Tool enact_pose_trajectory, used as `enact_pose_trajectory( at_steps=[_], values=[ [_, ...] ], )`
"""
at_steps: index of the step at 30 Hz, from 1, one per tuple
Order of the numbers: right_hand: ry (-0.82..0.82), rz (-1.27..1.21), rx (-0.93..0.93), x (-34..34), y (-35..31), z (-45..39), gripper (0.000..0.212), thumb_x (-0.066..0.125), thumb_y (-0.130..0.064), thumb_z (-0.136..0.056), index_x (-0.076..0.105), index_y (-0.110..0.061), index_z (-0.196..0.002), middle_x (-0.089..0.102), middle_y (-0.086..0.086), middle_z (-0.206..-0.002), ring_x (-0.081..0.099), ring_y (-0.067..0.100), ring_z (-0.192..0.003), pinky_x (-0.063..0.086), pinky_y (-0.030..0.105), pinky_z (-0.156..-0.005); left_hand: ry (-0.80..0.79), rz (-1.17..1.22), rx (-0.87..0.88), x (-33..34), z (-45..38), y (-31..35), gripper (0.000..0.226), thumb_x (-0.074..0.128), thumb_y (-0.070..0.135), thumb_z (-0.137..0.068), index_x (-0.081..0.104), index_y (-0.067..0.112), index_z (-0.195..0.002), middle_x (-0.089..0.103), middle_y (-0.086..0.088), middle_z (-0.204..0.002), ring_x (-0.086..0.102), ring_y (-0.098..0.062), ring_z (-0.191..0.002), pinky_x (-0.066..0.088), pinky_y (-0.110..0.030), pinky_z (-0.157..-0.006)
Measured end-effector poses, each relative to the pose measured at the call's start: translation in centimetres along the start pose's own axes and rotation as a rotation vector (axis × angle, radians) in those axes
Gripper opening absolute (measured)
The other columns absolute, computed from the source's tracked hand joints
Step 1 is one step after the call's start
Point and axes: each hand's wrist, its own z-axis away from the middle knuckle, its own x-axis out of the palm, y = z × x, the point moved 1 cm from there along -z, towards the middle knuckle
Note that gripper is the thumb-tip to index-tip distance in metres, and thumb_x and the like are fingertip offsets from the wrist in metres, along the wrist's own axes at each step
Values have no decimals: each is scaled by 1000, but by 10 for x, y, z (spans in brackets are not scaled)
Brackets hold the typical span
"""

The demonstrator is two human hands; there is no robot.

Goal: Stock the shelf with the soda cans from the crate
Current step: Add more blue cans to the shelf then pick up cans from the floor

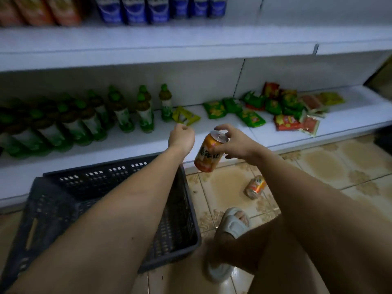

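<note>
A: Orange soda can [209, 152], frame centre, tilted; right hand [235, 143] grasps its top rim.
B: Left hand [182, 136] clenched, holding nothing visible. Second can [255, 187] lies on floor beside crate [118, 177].

The light was dim and bluish. A beige tiled floor [331, 164] with ornate brown patterns lay below the white back panels [191, 81] of the shelving, and something dark stood at the far right edge [381, 139].
</note>
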Motion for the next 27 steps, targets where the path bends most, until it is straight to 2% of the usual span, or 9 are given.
enact_pose_trajectory(
  at_steps=[3,6,10,13,16,18,20,23,27],
  values=[
    [68,-142,-49,4,-53,17,74,83,-23,-76,43,-16,-138,55,3,-125,58,20,-107,54,37,-86,125,-43,143,-61,8,24,31,40,29,-101,52,16,-126,57,-10,-126,54,-30,-109,45,-35,-88],
    [105,-385,-119,17,-102,26,60,82,-21,-77,53,-16,-129,61,6,-124,60,25,-114,50,51,-99,286,-99,277,-124,17,44,36,40,33,-102,47,21,-135,52,-9,-133,49,-30,-122,43,-43,-101],
    [77,-579,-228,38,-169,29,56,81,-18,-78,57,-22,-128,63,7,-124,62,27,-113,53,53,-93,419,-261,381,-208,22,63,38,37,35,-102,42,24,-138,48,-6,-137,39,-28,-128,39,-47,-103],
    [74,-517,-287,51,-221,28,63,81,-20,-78,53,-20,-134,62,4,-123,62,21,-108,56,44,-84,481,-447,399,-262,18,65,39,35,36,-102,42,25,-139,46,-6,-140,38,-28,-129,36,-50,-104],
    [72,-448,-328,63,-271,22,70,83,-23,-77,49,-18,-138,60,4,-125,61,21,-109,54,47,-90,526,-667,397,-305,6,56,38,34,36,-102,44,29,-138,45,-6,-140,38,-29,-129,30,-52,-106],
    [54,-434,-376,71,-302,17,68,81,-20,-78,48,-18,-137,58,2,-124,60,19,-106,54,45,-86,538,-751,366,-327,-8,46,40,35,41,-101,44,31,-138,44,-5,-141,38,-28,-130,24,-56,-109],
    [48,-432,-422,81,-330,9,66,81,-16,-79,48,-19,-136,58,0,-118,60,16,-100,53,43,-80,533,-809,325,-343,-24,36,44,37,49,-100,44,32,-140,43,-5,-143,37,-28,-132,20,-60,-110],
    [53,-439,-455,100,-363,-11,68,81,-16,-79,47,-21,-138,59,1,-115,61,18,-99,54,44,-80,533,-832,259,-360,-48,22,52,33,59,-98,43,33,-143,42,-4,-147,36,-29,-136,15,-64,-111],
    [44,-416,-435,133,-391,-47,73,80,-19,-80,44,-19,-143,59,2,-120,62,20,-99,54,39,-72,638,-787,255,-370,-73,-1,49,23,53,-101,47,32,-139,45,-2,-146,35,-25,-138,7,-66,-113]
  ],
)
